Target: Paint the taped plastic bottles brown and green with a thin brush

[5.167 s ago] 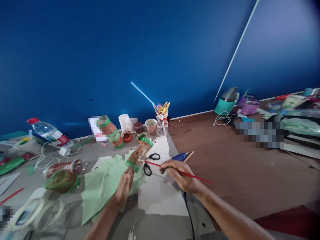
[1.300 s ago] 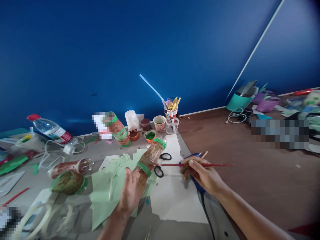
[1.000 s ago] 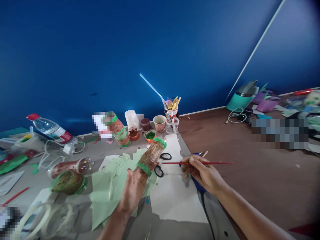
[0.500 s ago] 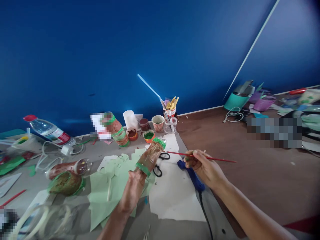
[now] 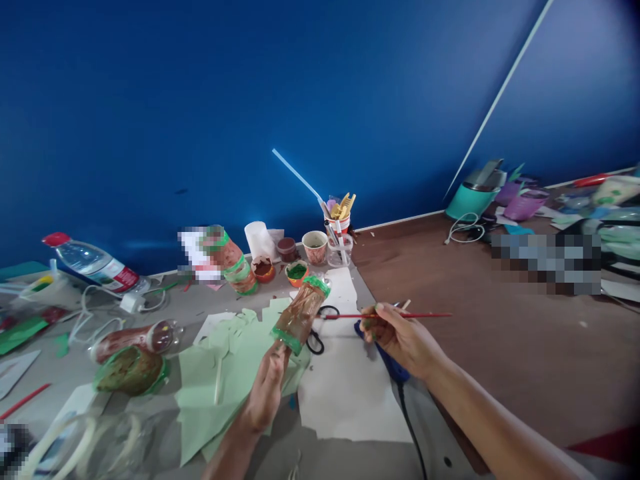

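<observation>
My left hand (image 5: 270, 383) is closed around the lower end of a cut plastic bottle (image 5: 301, 312), painted brown with green bands at both ends and held tilted. In my right hand (image 5: 395, 333) is a thin red paintbrush (image 5: 345, 317), pinched between thumb and fingers, its tip at the bottle's right side. Dark paint marks the fingers of this hand. Partly hidden below it lies a blue corded tool (image 5: 394, 365). Scissors with black handles (image 5: 316, 343) rest on white paper (image 5: 350, 400) behind the bottle. A pot of green paint (image 5: 297, 272) stands just beyond.
A brown paint pot (image 5: 263, 269), a paper cup (image 5: 315, 247) and a cup of tools (image 5: 338, 217) line the back. Green paper (image 5: 215, 393) covers the left middle. Another painted bottle piece (image 5: 131, 370) and a water bottle (image 5: 95, 263) lie further left.
My right hand has shifted left and slightly down, bringing the brush lower along the bottle's side. The bottle in my left hand has turned slightly.
</observation>
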`<state>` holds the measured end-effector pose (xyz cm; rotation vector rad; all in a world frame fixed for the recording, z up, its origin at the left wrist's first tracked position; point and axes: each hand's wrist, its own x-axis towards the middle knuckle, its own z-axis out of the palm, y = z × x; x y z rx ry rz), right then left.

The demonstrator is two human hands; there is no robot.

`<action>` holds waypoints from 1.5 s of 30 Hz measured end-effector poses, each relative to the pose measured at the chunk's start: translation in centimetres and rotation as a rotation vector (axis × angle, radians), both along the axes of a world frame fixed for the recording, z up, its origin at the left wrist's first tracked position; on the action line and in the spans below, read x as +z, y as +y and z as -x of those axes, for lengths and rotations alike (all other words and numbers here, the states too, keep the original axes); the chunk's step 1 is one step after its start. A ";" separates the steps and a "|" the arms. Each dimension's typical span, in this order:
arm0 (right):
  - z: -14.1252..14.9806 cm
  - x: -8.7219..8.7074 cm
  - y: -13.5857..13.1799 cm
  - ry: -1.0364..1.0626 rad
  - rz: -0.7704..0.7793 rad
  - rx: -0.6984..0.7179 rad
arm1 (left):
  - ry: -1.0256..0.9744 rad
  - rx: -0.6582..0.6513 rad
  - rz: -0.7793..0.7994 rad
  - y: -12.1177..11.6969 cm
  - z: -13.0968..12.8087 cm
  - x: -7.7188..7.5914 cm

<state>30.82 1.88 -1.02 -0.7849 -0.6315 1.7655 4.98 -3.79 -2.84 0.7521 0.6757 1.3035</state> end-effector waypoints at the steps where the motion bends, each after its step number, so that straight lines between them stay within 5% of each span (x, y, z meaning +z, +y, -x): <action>1: 0.0 0.0 0.0 0.012 0.003 -0.048 | 0.042 0.025 -0.013 -0.1 0.0 -0.2; 3: -0.1 0.0 0.1 0.037 0.002 -0.090 | 0.186 0.063 -0.049 -0.3 0.0 -0.5; 7: -0.1 0.2 0.1 0.042 -0.015 0.056 | 0.467 0.055 -0.090 -0.5 0.3 -0.9; 13: -0.2 0.0 0.0 0.075 -0.023 -0.061 | 0.801 0.063 -0.168 -1.0 1.4 -2.5; 17: -0.1 -0.3 0.1 0.055 -0.010 0.091 | 1.069 -0.044 -0.396 -0.6 1.4 -1.1; 19: -0.2 -0.5 0.3 0.064 0.025 0.036 | 1.167 -0.069 -0.509 -0.3 0.9 0.3; 24: -0.4 -0.5 0.4 0.097 0.009 -0.011 | 1.278 -0.059 -0.608 0.0 0.1 2.0; 31: -0.4 0.2 0.2 0.062 -0.023 -0.103 | 1.381 -0.023 -0.650 -0.2 0.4 1.2; 36: -0.2 0.5 0.0 0.034 -0.052 0.040 | 1.479 0.042 -0.767 -0.3 0.5 0.3; 40: -0.3 0.5 0.2 0.053 -0.023 -0.098 | 1.551 0.097 -0.794 -0.4 0.7 -0.4; 45: -0.2 0.5 0.0 0.046 -0.021 0.019 | 1.604 0.087 -0.872 -0.3 0.5 -0.1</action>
